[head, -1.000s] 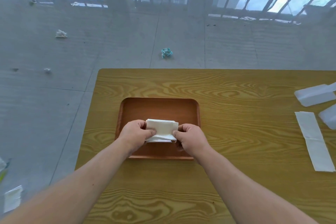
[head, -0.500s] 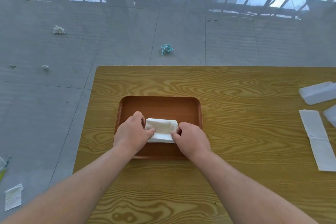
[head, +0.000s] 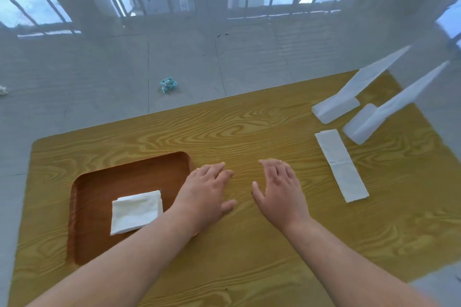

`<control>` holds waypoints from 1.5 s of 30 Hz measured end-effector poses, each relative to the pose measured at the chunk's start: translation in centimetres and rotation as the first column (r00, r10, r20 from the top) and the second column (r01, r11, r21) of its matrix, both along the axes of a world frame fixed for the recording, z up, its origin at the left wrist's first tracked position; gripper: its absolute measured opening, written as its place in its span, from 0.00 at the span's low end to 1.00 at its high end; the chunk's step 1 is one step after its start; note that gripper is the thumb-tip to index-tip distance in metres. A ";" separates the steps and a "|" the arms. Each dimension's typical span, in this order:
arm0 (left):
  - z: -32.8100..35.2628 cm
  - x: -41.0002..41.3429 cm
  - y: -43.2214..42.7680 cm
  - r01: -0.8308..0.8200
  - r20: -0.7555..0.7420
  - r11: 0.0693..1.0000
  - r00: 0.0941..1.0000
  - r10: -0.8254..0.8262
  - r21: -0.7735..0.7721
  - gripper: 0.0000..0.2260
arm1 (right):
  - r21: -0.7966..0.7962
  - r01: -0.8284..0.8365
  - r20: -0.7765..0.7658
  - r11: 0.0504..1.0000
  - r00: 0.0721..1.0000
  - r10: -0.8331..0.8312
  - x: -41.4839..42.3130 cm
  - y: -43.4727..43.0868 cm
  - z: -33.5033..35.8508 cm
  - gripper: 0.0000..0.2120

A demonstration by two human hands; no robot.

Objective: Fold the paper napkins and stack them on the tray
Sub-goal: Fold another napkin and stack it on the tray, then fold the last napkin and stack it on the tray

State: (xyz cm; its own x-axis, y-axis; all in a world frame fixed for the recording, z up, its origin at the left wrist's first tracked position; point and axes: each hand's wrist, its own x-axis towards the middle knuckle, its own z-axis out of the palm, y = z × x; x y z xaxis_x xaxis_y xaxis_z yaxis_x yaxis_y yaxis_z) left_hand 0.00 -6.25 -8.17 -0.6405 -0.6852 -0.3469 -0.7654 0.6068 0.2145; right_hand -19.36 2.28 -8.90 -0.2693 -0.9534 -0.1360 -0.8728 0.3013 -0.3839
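1. Lying on the grey floor at the far left edge of the frame is a crumpled white scrap (head: 3, 90); a crumpled teal scrap (head: 169, 84) lies on the floor left of upper centre, beyond the table's far edge.
2. The wooden table (head: 249, 269) fills the lower frame, its grain yellow-brown.
3. The brown tray (head: 99, 182) sits on the table at lower left. Its near right corner is hidden under the left forearm.
4. The folded napkin stack (head: 136, 212) lies flat inside the tray, in its near half, white and roughly square, with layered edges visible along its right side. No hand touches it.
5. The left hand (head: 207, 194) is at centre frame, just right of the tray, palm down above the bare table, fingers spread and holding nothing.
6. The right hand (head: 279, 194) is just beside it, to the right, fingers loosely spread, also holding nothing. The two hands are apart.
7. An unfolded napkin strip (head: 341, 165) lies flat on the table at right of centre, a crease across its middle.
8. Two white napkin packs (head: 335, 109) (head: 361, 127) stand at upper right of the table, each with a sheet sticking upward.
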 end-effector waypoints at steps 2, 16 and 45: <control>-0.6 -3.1 0.5 0.067 0.019 0.998 0.998 -0.067 0.008 0.39 | 0.026 0.054 -0.010 0.998 0.999 -0.053 -3.3 1.4 -0.2 0.31; -2.3 -14.3 2.7 0.252 0.026 0.967 0.967 -0.252 -0.020 0.41 | 0.303 0.068 -0.029 0.950 0.998 -0.062 -11.8 6.9 -2.8 0.35; -1.8 -1.1 0.7 -0.119 0.179 0.989 0.975 0.133 -0.086 0.29 | 0.149 -0.368 0.073 0.918 0.930 0.361 -1.3 5.2 -2.6 0.27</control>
State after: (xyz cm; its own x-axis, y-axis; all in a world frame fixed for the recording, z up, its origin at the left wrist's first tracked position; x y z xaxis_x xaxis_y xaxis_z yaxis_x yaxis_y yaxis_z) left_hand -1.06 -5.52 -9.92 -0.4773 -0.7846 -0.3958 -0.8589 0.5116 0.0215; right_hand -20.70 7.48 -11.46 0.1019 -0.9498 -0.2959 -0.9173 0.0254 -0.3974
